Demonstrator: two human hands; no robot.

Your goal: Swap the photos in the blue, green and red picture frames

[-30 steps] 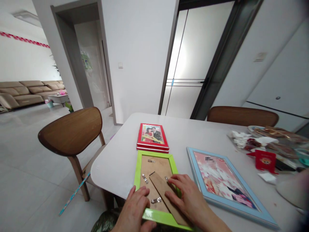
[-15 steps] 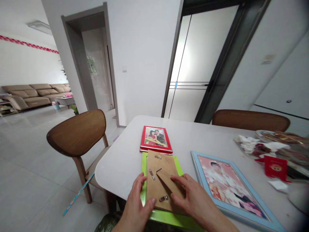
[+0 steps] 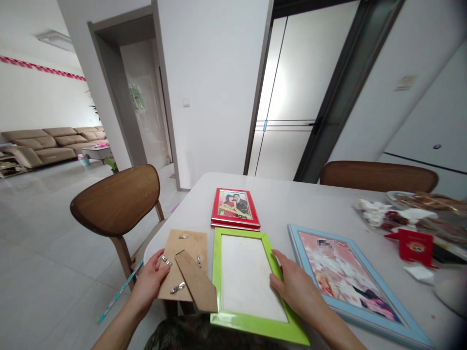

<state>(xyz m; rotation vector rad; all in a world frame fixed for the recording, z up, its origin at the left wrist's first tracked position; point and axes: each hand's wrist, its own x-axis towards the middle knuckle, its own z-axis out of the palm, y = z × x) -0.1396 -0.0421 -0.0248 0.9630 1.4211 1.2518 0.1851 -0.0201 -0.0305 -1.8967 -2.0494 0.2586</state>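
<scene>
My left hand [image 3: 150, 279] pinches the left edge of a brown backing board [image 3: 192, 248], which has metal clips and a fold-out stand leg. The board is held apart to the left, with its lower right corner at the left side of the green picture frame [image 3: 216, 272]. That frame lies on the table with a plain white sheet [image 3: 250, 277] showing inside it. My right hand [image 3: 297, 282] grips the frame's right side, thumb and fingers over the rim. Beyond it lies a red picture frame [image 3: 237, 224] with a photo of two people.
A blue picture frame [image 3: 359, 311] with a pink photo lies at the right of the white table [image 3: 292, 204]. Behind it are a red packet [image 3: 416, 249] and crumpled white tissue [image 3: 370, 212]. Wooden chairs stand at the left [image 3: 116, 201] and far right [image 3: 379, 176].
The backing board has come off the green frame and moved left in my left hand. The white sheet now shows. My right hand has moved from the board to the frame's right side.
</scene>
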